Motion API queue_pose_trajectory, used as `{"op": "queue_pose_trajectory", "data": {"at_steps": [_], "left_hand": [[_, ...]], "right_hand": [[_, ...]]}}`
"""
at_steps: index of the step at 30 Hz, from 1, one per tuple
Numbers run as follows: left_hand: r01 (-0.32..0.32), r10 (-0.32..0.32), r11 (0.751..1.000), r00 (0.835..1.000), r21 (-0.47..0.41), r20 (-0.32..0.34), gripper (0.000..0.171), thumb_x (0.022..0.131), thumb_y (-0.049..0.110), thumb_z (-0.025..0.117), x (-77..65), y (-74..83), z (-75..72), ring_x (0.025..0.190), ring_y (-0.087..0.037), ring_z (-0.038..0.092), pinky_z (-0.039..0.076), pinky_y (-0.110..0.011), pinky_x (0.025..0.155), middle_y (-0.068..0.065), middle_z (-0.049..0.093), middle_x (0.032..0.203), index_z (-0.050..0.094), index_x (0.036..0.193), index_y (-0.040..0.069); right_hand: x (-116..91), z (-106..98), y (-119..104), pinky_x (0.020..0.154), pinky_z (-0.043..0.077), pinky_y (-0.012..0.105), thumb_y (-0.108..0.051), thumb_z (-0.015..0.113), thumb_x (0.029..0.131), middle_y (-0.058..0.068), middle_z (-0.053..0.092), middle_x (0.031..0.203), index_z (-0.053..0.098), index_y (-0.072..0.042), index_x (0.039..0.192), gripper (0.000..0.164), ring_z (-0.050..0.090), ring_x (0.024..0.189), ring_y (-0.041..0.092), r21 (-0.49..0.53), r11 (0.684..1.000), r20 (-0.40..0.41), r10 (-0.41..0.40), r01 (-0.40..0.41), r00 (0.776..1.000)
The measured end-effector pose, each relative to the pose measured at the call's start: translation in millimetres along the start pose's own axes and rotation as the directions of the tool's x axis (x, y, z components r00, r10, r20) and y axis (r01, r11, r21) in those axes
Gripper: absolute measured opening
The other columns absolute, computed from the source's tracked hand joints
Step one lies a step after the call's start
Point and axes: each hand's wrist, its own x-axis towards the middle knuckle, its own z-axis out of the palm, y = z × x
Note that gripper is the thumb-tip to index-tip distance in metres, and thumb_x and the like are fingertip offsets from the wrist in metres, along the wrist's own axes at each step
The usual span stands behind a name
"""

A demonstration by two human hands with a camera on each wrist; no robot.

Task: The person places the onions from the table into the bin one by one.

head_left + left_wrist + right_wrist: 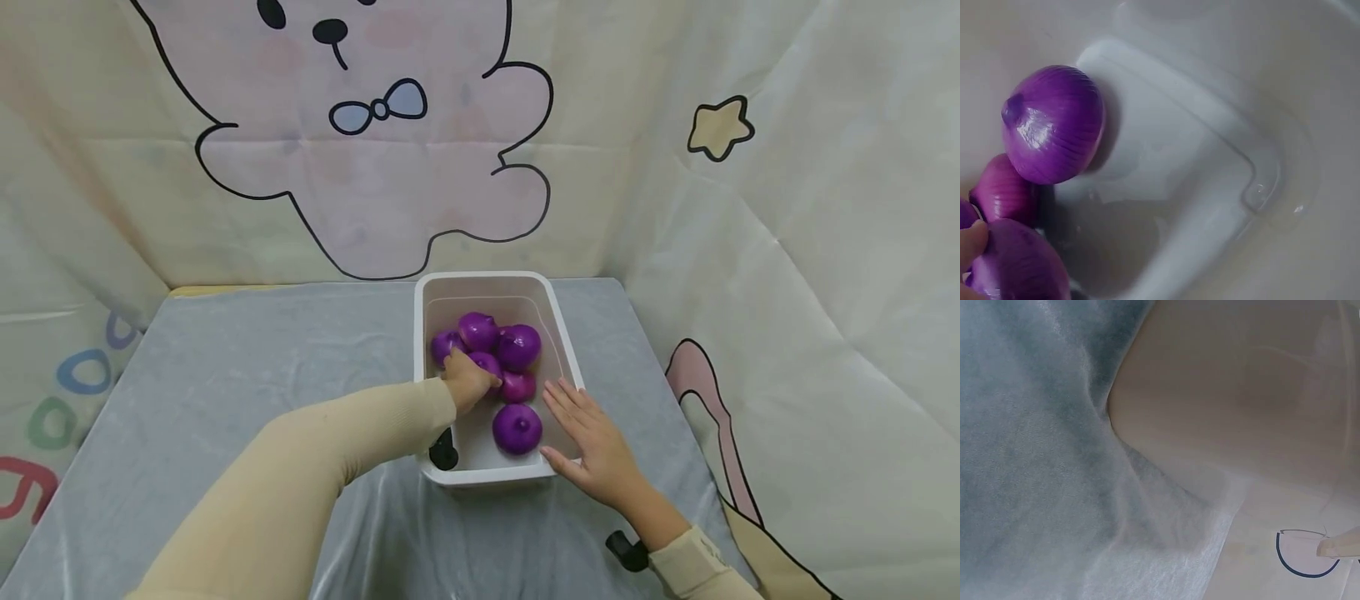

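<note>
A white plastic bin (491,477) holds several glossy purple onions, one of them a round onion (517,429) near its front wall. My left hand (467,382) reaches into the bin, and its thumb and fingers lie around an onion (486,363) in the cluster. In the left wrist view a fingertip (972,242) touches a purple onion (1019,262) at the lower left corner; the rest of that grip is out of frame. My right hand (596,446) rests at the bin's right rim with its fingers straight. The right wrist view shows the bin's outer wall (1235,394).
A grey-blue cloth (337,342) covers the table beneath the bin. Printed fabric walls (825,250) stand behind and at both sides. A black wrist device (444,452) shows under the left sleeve, another (627,550) by the right wrist.
</note>
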Motion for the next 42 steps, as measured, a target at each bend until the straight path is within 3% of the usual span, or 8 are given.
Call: {"op": "queue_pose_trajectory", "data": {"at_steps": [4, 14, 25, 35, 38, 42], "left_hand": [[0.007, -0.006, 0.998, 1.0, 0.064, -0.017, 0.092, 0.071, 0.014, 0.088, 1.7, -0.7, 1.3, 0.13, -0.046, 0.048, 0.042, -0.051, 0.112, -0.031, 0.045, 0.139, 0.036, 0.142, -0.01], [-0.013, 0.013, 0.994, 1.0, 0.108, -0.005, 0.089, 0.072, 0.017, 0.088, 7.0, 0.5, 16.5, 0.126, -0.039, 0.055, 0.047, -0.041, 0.109, -0.03, 0.048, 0.139, 0.04, 0.142, -0.01], [0.044, -0.043, 0.977, 0.999, 0.21, -0.006, 0.086, 0.071, 0.02, 0.089, 12.5, 0.7, 15.3, 0.12, -0.036, 0.058, 0.051, -0.043, 0.103, -0.028, 0.048, 0.139, 0.045, 0.14, -0.008], [0.093, -0.094, 0.985, 0.996, 0.145, 0.0, 0.09, 0.07, 0.014, 0.09, 13.2, -2.0, 9.2, 0.118, -0.034, 0.06, 0.051, -0.04, 0.104, -0.029, 0.054, 0.137, 0.04, 0.14, -0.013], [0.083, -0.091, 0.973, 0.995, 0.216, 0.027, 0.089, 0.069, 0.016, 0.09, 15.1, -3.7, 8.1, 0.115, -0.032, 0.063, 0.053, -0.036, 0.101, -0.027, 0.058, 0.133, 0.043, 0.138, -0.015], [0.019, -0.06, 0.915, 0.994, 0.404, 0.089, 0.081, 0.071, 0.024, 0.09, 18.1, -6.2, 6.4, 0.109, -0.027, 0.066, 0.055, -0.03, 0.096, -0.022, 0.065, 0.126, 0.052, 0.131, -0.014]], "right_hand": [[0, 0, 0, 0.127, 0.009, 0.023, -0.056, 0.038, 0.102, 0.016, 0.053, 0.147, 0.049, -0.005, 0.145, 0.068, 0.037, 0.147, 0.023, 0.004, 1.0, 0.008, 0.004, -0.004, 1.0], [-8, -7, 1, 0.126, 0.009, 0.022, -0.057, 0.039, 0.102, 0.017, 0.054, 0.146, 0.05, -0.005, 0.145, 0.069, 0.033, 0.149, 0.019, 0.006, 0.999, 0.005, 0.031, -0.031, 0.999], [-4, -8, 1, 0.127, 0.011, 0.023, -0.056, 0.041, 0.102, 0.016, 0.053, 0.148, 0.049, -0.005, 0.146, 0.068, 0.033, 0.15, 0.019, 0.01, 1.0, -0.002, 0.016, -0.016, 1.0], [-2, -3, -1, 0.127, 0.011, 0.023, -0.057, 0.039, 0.102, 0.017, 0.054, 0.146, 0.049, -0.006, 0.146, 0.068, 0.035, 0.149, 0.02, 0.014, 1.0, -0.015, 0.005, -0.005, 1.0], [-1, -2, 0, 0.127, 0.012, 0.025, -0.057, 0.038, 0.102, 0.016, 0.053, 0.147, 0.048, -0.006, 0.146, 0.069, 0.036, 0.148, 0.022, 0.024, 1.0, -0.016, 0.003, -0.003, 1.0], [0, 0, -1, 0.127, 0.012, 0.026, -0.058, 0.037, 0.102, 0.015, 0.052, 0.148, 0.048, -0.006, 0.147, 0.07, 0.035, 0.149, 0.021, 0.024, 1.0, -0.005, 0.004, -0.004, 1.0]]}}
